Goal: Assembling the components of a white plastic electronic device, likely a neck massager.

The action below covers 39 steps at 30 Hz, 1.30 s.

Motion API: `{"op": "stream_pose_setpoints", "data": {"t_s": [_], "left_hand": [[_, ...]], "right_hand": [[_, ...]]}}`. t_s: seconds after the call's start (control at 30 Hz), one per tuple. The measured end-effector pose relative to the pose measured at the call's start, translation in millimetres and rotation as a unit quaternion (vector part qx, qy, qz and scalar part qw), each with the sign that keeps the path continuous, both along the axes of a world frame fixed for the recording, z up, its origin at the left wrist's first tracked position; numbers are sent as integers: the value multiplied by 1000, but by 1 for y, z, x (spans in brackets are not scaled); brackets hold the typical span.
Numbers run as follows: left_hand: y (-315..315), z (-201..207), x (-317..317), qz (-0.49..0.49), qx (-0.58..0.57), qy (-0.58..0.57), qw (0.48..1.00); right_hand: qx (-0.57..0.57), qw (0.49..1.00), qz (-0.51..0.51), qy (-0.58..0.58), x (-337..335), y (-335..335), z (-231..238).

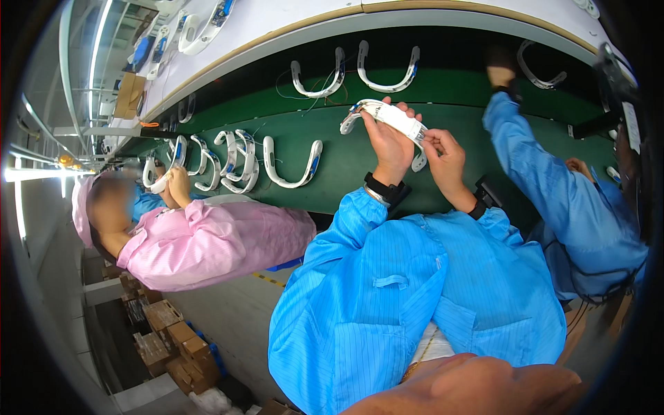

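A white curved plastic housing, U-shaped like a neckband, lies across my left hand, which grips it from below with the thumb at its near side. Thin coloured wires show at its left end. My right hand has its thumb and fingers closed at the right part of the housing, by a small opening there. Exactly what the fingertips pinch is too small to tell. Both hands hover over the green work surface.
Several similar white U-shaped housings lie to the left and farther ahead. A raised white shelf crosses the far side. A co-worker in pink sits left; another person's blue sleeve reaches in at right. Cardboard boxes stand lower left.
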<state>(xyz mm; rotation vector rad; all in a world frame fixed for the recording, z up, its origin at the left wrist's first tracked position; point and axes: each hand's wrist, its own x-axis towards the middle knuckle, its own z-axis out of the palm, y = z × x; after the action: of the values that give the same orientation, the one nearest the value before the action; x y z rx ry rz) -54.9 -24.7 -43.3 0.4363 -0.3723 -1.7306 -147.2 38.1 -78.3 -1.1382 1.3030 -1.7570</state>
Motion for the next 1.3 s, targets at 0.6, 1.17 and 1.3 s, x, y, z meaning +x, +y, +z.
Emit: {"op": "stream_pose_setpoints", "data": {"t_s": [0.6, 1.17, 1.3], "left_hand": [[-41, -45, 29, -88, -80, -167, 979], [-66, -62, -26, -383, -80, -357, 848], [-88, -61, -59, -414, -136, -538, 722]], "right_hand": [[-38, 990, -20, 135, 7, -47, 43], [37, 977, -28, -208, -113, -128, -20], [68, 974, -60, -206, -144, -134, -49]]}}
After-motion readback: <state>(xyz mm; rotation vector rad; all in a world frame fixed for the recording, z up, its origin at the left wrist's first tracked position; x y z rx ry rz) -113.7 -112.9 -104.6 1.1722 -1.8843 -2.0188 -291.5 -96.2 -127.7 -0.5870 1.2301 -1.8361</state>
